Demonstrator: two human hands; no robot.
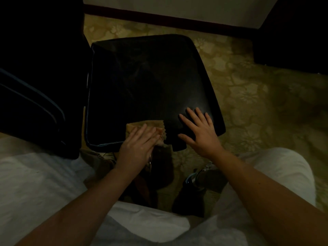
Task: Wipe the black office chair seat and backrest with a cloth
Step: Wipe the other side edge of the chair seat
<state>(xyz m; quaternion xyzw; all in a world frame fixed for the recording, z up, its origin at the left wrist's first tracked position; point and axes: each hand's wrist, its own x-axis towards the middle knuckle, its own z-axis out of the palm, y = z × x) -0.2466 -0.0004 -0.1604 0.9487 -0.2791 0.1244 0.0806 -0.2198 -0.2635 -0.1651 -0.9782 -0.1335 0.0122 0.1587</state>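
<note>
The black office chair seat [147, 86] fills the middle of the view, seen from above. Its dark backrest [35, 77] rises at the left with pale piping lines. A tan cloth [142, 125] lies on the seat's near edge. My left hand [136, 148] presses flat on the cloth with straight fingers. My right hand [198, 132] rests flat on the seat's near right corner, fingers spread, holding nothing.
A patterned olive carpet [257, 103] surrounds the chair. A dark baseboard and pale wall [177, 8] run along the far side. Dark furniture [298, 36] stands at the far right. My shoes [198, 178] and the chair's base show below the seat edge.
</note>
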